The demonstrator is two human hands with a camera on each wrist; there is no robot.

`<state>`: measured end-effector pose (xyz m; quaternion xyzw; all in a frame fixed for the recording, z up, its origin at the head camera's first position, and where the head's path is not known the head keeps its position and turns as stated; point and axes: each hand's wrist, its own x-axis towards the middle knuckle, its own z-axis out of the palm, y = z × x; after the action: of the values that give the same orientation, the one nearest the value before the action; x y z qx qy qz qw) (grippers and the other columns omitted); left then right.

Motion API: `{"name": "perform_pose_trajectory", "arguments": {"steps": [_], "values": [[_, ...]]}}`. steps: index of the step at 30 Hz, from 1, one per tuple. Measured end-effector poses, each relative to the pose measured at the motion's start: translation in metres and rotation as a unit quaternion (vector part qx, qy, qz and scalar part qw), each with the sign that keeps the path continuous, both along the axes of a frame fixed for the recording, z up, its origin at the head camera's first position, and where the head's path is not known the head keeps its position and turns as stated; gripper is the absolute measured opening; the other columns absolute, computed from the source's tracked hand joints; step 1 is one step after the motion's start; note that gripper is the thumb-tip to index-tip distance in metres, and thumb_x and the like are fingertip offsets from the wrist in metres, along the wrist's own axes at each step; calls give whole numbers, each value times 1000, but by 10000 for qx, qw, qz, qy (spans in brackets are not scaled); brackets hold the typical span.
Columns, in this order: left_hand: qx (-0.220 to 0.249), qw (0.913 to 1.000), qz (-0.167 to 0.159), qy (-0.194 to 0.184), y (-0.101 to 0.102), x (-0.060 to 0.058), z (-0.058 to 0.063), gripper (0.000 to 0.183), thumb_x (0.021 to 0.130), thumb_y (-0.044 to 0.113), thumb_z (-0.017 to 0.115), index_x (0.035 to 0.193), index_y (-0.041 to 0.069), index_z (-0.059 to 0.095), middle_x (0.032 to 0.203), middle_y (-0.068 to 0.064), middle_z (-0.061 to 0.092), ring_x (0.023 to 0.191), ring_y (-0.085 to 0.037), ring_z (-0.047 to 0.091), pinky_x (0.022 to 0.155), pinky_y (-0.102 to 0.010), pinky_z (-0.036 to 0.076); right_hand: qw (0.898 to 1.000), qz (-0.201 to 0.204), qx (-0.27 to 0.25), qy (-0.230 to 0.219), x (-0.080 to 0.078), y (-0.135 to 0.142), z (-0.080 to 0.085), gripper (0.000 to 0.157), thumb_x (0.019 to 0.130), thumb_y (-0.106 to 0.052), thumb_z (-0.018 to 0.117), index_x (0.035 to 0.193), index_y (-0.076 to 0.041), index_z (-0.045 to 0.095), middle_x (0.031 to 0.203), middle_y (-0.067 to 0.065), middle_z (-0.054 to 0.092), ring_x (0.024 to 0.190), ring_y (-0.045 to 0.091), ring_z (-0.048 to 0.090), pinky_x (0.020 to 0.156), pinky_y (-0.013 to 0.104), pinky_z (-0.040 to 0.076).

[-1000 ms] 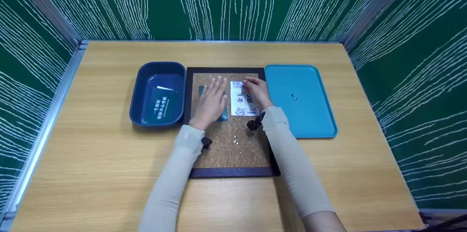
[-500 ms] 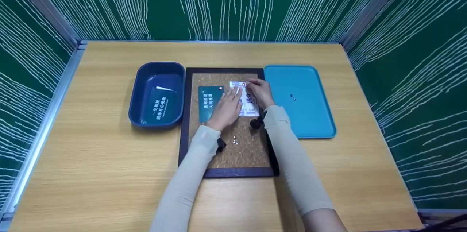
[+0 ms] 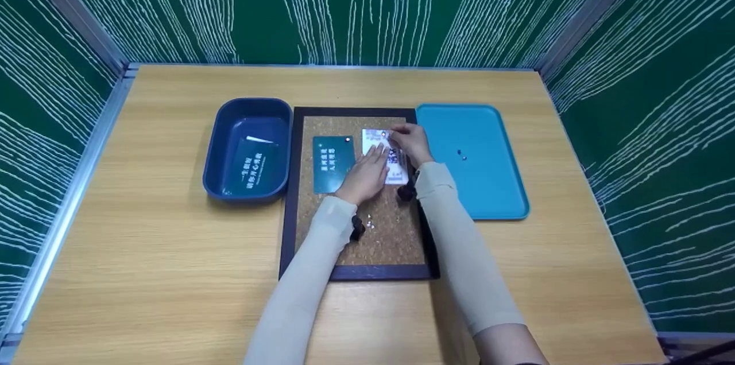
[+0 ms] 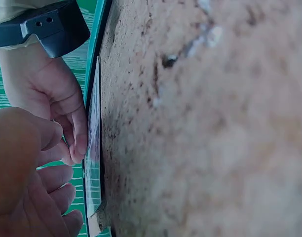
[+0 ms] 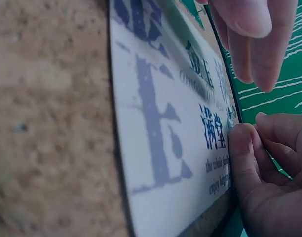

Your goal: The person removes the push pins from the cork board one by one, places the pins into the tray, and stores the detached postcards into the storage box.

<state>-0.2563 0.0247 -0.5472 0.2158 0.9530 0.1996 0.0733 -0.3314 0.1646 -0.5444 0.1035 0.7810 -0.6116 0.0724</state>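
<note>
A white card (image 3: 396, 174) with dark lettering lies on the upper right of a framed cork board (image 3: 396, 250). My right hand (image 3: 413, 142) is at its top, thumb and index fingertips pinched together right at a small pin (image 3: 383, 134) with a reddish glint. In the right wrist view these fingertips (image 5: 245, 136) meet against the card; whatever sits between them is hidden. My left hand (image 3: 367, 174) lies over the card's left part, fingers extended toward the right hand. Left of it, a green card (image 3: 327, 173) carries a similar small pin (image 3: 347, 139) near its top right corner.
A dark blue bin (image 3: 213, 175) holding another green card (image 3: 252, 164) stands left of the board. On the right is a turquoise tray (image 3: 488, 181) with small pins (image 3: 462, 154). Several clear bits (image 3: 370, 222) lie on the lower cork.
My left hand has moved right, off the green card and onto the white card, then slightly nearer me. The right hand has shifted a little to the right along the card's top.
</note>
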Motion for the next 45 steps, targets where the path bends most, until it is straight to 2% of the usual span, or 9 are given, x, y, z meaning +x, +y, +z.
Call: {"name": "perform_pose_trajectory", "arguments": {"steps": [7, 13, 19, 24, 30, 34, 37, 45], "values": [[-60, 9993, -64, -350, 1, -2, -3, 51, 105, 26, 35, 151, 7, 28, 160, -10, 20, 149, -26, 16, 120, -45, 19, 9967, 264, 761, 88, -3, -3, -2, 28, 95, -9, 56, 118, 2, 66, 117, 20, 65, 98, 23, 64, 84, 30, 55], [-286, 9991, -77, -312, 4, -3, -4, 48, 104, 23, 39, 149, 7, 35, 159, -14, 22, 148, -28, 18, 120, -46, 22, 9948, 306, 962, 109, -6, -5, -2, 25, 94, -8, 56, 115, 1, 67, 111, 19, 67, 85, 17, 60, 74, 26, 52], [-574, 9979, -63, -291, 7, -4, -2, 48, 103, 22, 41, 148, 6, 36, 158, -15, 22, 148, -29, 19, 120, -44, 23, 9909, 413, 1265, 178, -8, -6, -3, 23, 94, -13, 58, 109, 0, 71, 104, 17, 69, 82, 19, 61, 73, 29, 52], [-582, 9978, -98, -312, 8, -4, -2, 49, 103, 21, 42, 148, 4, 34, 158, -17, 23, 148, -30, 19, 120, -43, 23, 9852, 451, 1636, 237, -6, -7, -2, 24, 93, -18, 58, 104, -2, 73, 96, 13, 71, 78, 18, 61, 71, 31, 51], [-354, 9988, -65, -323, 7, -6, -4, 48, 103, 20, 42, 147, 4, 36, 158, -17, 24, 147, -31, 21, 119, -43, 24, 9856, 472, 1604, 268, -8, -7, -2, 25, 95, -19, 58, 105, -1, 72, 101, 18, 70, 81, 21, 61, 70, 30, 50], [-221, 9992, -28, -343, 7, -6, -5, 48, 103, 20, 42, 147, 4, 37, 157, -16, 24, 147, -30, 21, 120, -43, 23, 9843, 457, 1681, 291, -8, -8, -2, 25, 95, -19, 58, 107, -1, 71, 105, 18, 70, 86, 22, 63, 74, 32, 53], [-239, 9991, -35, -335, 8, -7, -5, 48, 103, 20, 42, 147, 3, 37, 157, -16, 25, 147, -30, 21, 119, -43, 24, 9838, 449, 1718, 265, -8, -8, -1, 25, 95, -20, 59, 105, -1, 72, 105, 18, 70, 90, 26, 65, 79, 36, 54], [-260, 9991, -56, -340, 7, -7, -5, 48, 103, 20, 42, 147, 4, 37, 157, -16, 25, 147, -30, 21, 119, -43, 24, 9838, 458, 1719, 206, -8, -10, -1, 24, 95, -19, 59, 107, -1, 71, 108, 17, 69, 98, 28, 65, 85, 38, 54]]}}
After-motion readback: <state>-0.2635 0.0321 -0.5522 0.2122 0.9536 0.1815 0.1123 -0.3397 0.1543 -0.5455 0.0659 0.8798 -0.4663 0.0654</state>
